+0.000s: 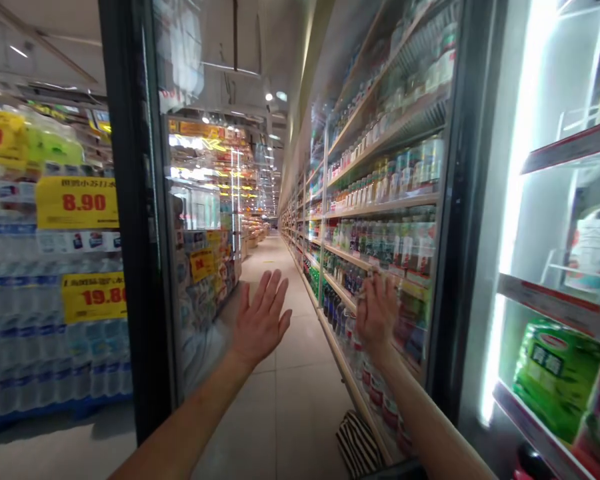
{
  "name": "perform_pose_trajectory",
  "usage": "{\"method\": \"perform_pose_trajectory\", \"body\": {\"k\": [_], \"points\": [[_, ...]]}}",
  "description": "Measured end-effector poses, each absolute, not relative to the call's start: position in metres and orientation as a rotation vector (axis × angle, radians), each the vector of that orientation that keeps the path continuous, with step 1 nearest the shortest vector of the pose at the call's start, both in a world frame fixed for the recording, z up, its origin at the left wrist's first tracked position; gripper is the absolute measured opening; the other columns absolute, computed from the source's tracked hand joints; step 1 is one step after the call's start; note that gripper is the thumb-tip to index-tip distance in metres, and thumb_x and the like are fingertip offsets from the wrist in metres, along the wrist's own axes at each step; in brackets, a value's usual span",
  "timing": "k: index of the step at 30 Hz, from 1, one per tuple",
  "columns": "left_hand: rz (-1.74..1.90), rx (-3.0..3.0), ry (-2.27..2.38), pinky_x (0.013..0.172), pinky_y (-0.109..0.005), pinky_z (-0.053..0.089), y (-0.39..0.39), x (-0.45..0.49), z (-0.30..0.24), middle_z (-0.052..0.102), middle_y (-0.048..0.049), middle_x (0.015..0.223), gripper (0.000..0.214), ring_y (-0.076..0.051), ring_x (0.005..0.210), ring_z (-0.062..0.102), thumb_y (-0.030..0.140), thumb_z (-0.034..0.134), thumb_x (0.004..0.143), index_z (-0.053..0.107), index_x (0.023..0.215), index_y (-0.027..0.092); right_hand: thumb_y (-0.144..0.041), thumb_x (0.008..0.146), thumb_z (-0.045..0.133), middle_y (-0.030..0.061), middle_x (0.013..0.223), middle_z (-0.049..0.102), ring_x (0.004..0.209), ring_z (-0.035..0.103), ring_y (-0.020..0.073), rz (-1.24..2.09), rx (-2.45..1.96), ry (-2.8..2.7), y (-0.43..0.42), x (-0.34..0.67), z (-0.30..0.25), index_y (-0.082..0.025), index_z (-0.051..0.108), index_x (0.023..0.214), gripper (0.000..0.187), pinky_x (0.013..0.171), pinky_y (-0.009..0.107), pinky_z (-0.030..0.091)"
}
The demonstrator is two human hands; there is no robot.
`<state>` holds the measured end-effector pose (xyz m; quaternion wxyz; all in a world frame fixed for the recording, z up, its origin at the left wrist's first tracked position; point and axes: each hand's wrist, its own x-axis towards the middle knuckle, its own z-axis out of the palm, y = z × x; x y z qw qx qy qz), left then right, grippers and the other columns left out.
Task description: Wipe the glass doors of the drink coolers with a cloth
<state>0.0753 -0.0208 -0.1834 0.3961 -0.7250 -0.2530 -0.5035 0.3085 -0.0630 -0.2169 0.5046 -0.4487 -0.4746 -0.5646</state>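
Observation:
A glass cooler door (145, 220) with a dark frame stands swung open in front of me. My left hand (263, 317) is raised before the pane, fingers spread and palm away from me, holding nothing. Whether it touches the glass I cannot tell. On the right part of the pane is my right hand (379, 313), back toward me, its fingers bent and close together. A pale, blurred patch shows around its fingertips; what it is I cannot make out. Through or in the glass appear long shelves of bottles (390, 173).
Right of the door, the lit cooler holds a green package (555, 373) on a shelf and a white bottle (597, 240). Stacked bottled water (25, 333) with yellow price signs (77, 202) stands at left. A black-and-white striped item (359, 447) shows low down.

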Motion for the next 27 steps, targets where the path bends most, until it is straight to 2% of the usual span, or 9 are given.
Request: {"method": "perform_pose_trajectory", "body": {"k": [3,7,13,18,24,27], "points": [[-1.26,-1.842,-0.65,0.113,-0.044,0.006,-0.021,0.075,-0.183,0.039,-0.0116,0.14,0.068,-0.021,0.135,0.027,0.034,0.048,0.086,0.016,0.144,0.019,-0.017,0.087,0.04,0.013,0.136,0.047,0.137,0.023,0.0282,-1.325,-1.11,-1.149,-0.063,0.298,-0.222,-0.017,0.034,0.138,0.052,0.106,0.05,0.03],[-1.26,-1.844,-0.646,0.113,-0.043,0.005,-0.021,0.075,-0.184,0.039,-0.0118,0.14,0.068,-0.021,0.135,0.026,0.034,0.048,0.086,0.016,0.144,0.018,-0.017,0.087,0.041,0.0096,0.129,0.054,0.136,0.025,0.026,-1.354,-1.069,-1.419,-0.063,0.283,-0.231,-0.019,0.038,0.136,0.049,0.108,0.046,0.028],[-1.252,-1.859,-0.644,0.113,-0.043,0.006,-0.023,0.074,-0.183,0.04,-0.0115,0.14,0.065,-0.021,0.135,0.027,0.034,0.048,0.086,0.021,0.143,0.018,-0.017,0.088,0.039,0.0136,0.137,0.045,0.138,0.021,0.0274,-1.244,-1.105,-1.124,-0.06,0.267,-0.225,-0.017,0.031,0.14,0.053,0.107,0.052,0.028],[-1.256,-1.869,-0.633,0.113,-0.042,0.008,-0.024,0.07,-0.183,0.042,-0.0111,0.139,0.059,-0.021,0.135,0.029,0.034,0.048,0.086,0.03,0.14,0.017,-0.015,0.086,0.043,0.0076,0.127,0.056,0.137,0.025,0.0232,-1.306,-1.0,-1.418,-0.056,0.245,-0.232,-0.02,0.04,0.135,0.05,0.11,0.045,0.024],[-1.194,-1.883,-0.629,0.113,-0.038,0.013,-0.021,0.043,-0.206,0.046,-0.009,0.136,0.057,-0.019,0.133,0.033,0.034,0.046,0.087,0.03,0.14,0.02,-0.015,0.086,0.041,0.0138,0.135,0.048,0.138,0.021,0.0269,-1.245,-1.058,-1.192,-0.055,0.246,-0.23,-0.015,0.035,0.138,0.052,0.108,0.05,0.025],[-1.212,-1.877,-0.65,0.113,-0.037,0.013,-0.021,0.032,-0.218,0.048,-0.0087,0.135,0.058,-0.019,0.131,0.036,0.034,0.044,0.087,0.028,0.141,0.021,-0.012,0.085,0.042,0.0087,0.128,0.056,0.137,0.025,0.023,-1.277,-0.974,-1.426,-0.055,0.23,-0.235,-0.018,0.042,0.134,0.049,0.111,0.045,0.023]]}}
